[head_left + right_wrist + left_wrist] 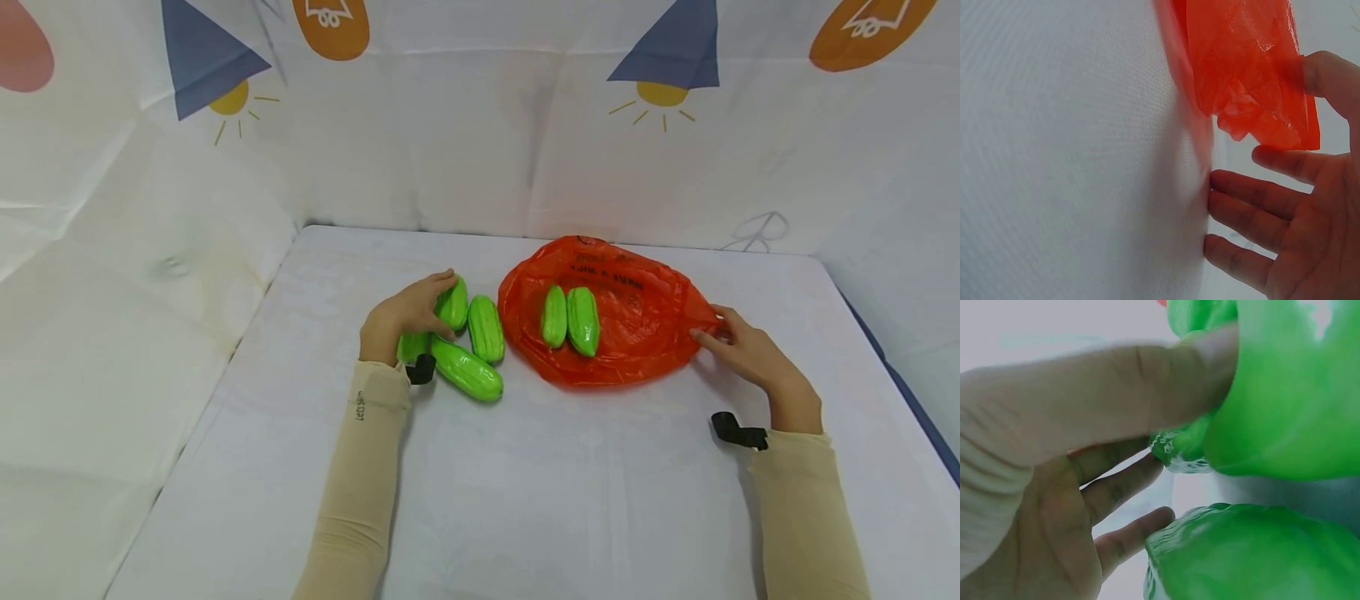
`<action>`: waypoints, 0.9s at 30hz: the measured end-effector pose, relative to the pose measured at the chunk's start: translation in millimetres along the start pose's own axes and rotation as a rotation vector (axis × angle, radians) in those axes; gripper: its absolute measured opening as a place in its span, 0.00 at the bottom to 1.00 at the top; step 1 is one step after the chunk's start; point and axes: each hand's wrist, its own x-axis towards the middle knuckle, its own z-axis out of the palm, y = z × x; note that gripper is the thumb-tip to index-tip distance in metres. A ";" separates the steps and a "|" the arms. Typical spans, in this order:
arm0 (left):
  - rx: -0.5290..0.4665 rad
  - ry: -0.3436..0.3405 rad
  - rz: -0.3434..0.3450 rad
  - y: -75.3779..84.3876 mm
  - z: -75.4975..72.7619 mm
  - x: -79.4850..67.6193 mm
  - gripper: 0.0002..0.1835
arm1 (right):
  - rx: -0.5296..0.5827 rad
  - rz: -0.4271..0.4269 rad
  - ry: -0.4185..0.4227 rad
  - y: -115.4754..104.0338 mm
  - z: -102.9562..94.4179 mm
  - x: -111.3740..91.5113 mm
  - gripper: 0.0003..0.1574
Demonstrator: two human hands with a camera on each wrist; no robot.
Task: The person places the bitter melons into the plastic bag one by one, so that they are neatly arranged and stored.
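Note:
My left hand [408,312] is at a cluster of several glossy, ridged green cucumbers left of centre. Its thumb and fingers lie on either side of the upper cucumber [453,305], and another cucumber [468,369] lies just below. In the left wrist view the thumb crosses in front, with the cucumber's end [1179,450] between it and the fingers. On the right, my right hand [750,354] pinches the edge of a red plastic bag [637,317] between thumb and index finger, the other fingers spread. Two cucumbers [582,322] lie side by side within the bag's outline.
A white-covered table [570,492] carries everything, its back edge close to a white cloth [465,142] printed with lamp shapes. One more cucumber [486,329] lies between the left hand and the bag. Black wrist cameras [738,431] sit beside both wrists.

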 end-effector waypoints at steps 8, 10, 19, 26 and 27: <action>0.029 0.043 -0.005 -1.8 0.5 1.6 0.52 | -0.007 0.005 0.002 -0.9 0.2 -0.4 0.60; 0.019 0.050 -0.013 -2.4 0.9 2.1 0.52 | -0.010 0.008 0.003 -2.0 -0.1 -0.7 0.60; 0.004 0.053 -0.032 -6.8 3.7 4.5 0.51 | -0.005 0.005 0.004 -2.9 0.1 -1.3 0.59; 0.011 0.052 -0.032 -9.6 1.2 2.0 0.51 | -0.008 0.005 0.010 -2.1 0.7 -1.0 0.59; 0.006 0.054 -0.034 -10.2 -0.1 1.1 0.51 | -0.008 0.005 0.010 -2.3 0.7 -1.2 0.59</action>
